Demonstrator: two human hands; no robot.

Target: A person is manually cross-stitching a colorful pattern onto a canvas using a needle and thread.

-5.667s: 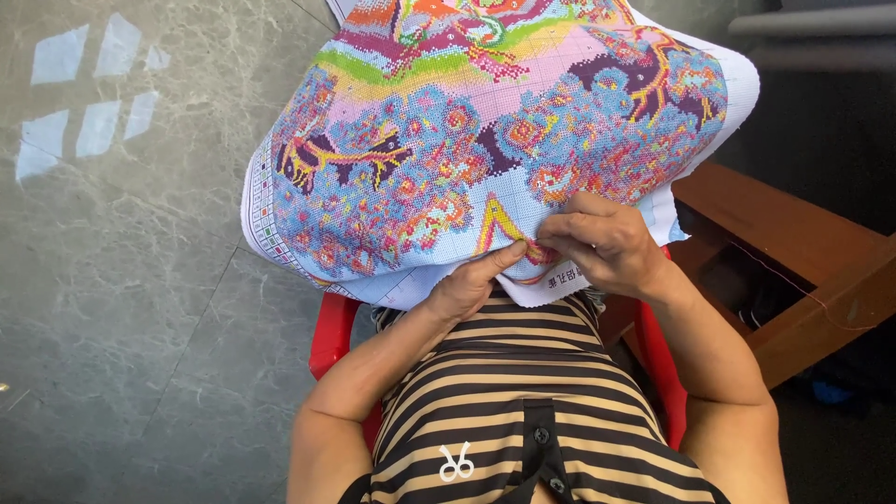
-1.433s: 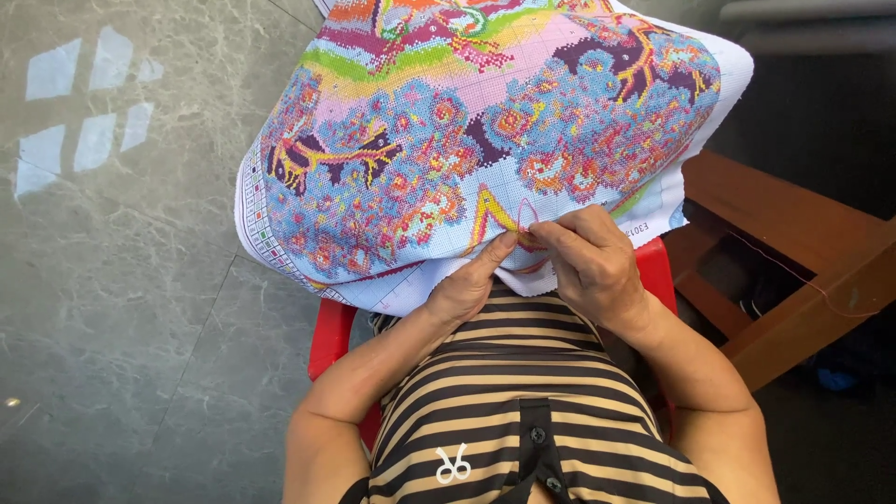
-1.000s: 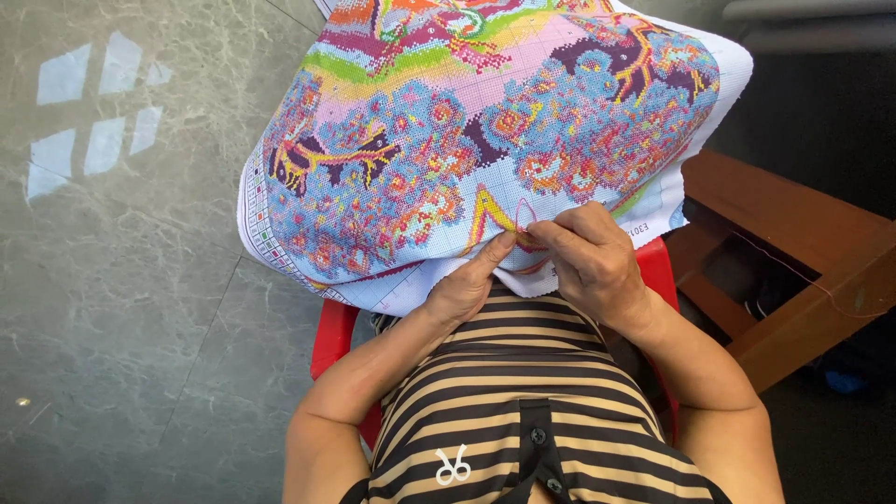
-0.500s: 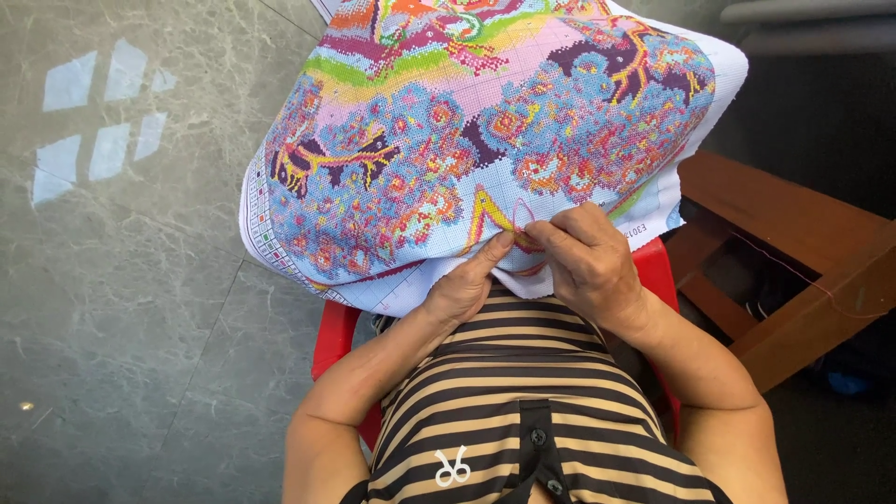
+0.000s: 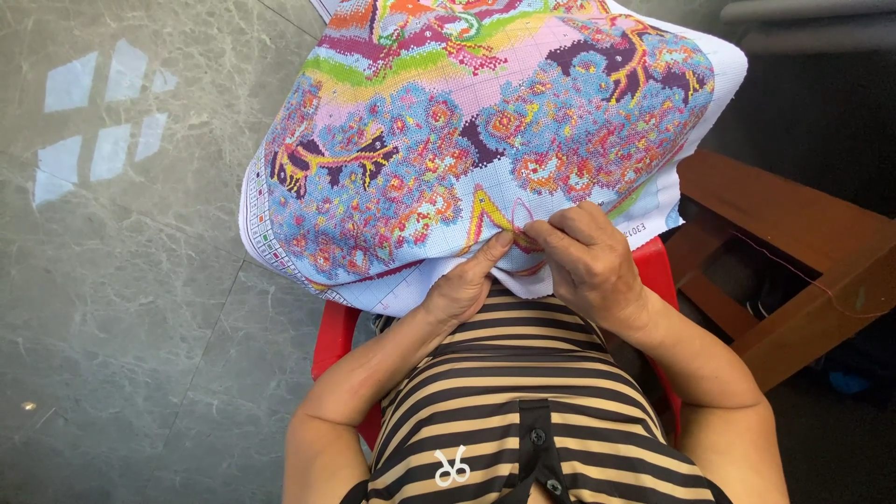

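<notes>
Head view: looking straight down on a seated person; everything below is ordered from the body outward.
Shirt: a striped top [image 5: 523,411], tan and black, fills the bottom of the picture, with dark buttons down its middle.
Chair: a red plastic chair [image 5: 334,336] shows on both sides of the body, under the forearms.
Left hand: the left hand [image 5: 464,285] lies at the near edge of the cloth, fingers curled under the hem and one finger stretched up along the top face, pressing the cloth flat.
Right hand: the right hand [image 5: 590,261] sits just beside the left one, knuckles up, its fingertips pinched together on the cloth's surface. A needle may be in the pinch, but it is too small to tell.
Thread: a thin pink thread [image 5: 519,211] loops up out of the cloth right at the right fingertips.
Cloth: the cross-stitch cloth [image 5: 448,140] spreads away from both hands over the lap and beyond. It is a white grid fabric worked in blue, pink, purple, yellow and green. Both hands hold it at its near edge, beside a yellow zigzag figure.
Bench: a brown wooden bench [image 5: 803,252] stands to the right, near the chair and partly under the cloth's corner.
Floor: grey-green stone tiles [image 5: 121,280] lie farthest, with bright window reflections at upper left.
</notes>
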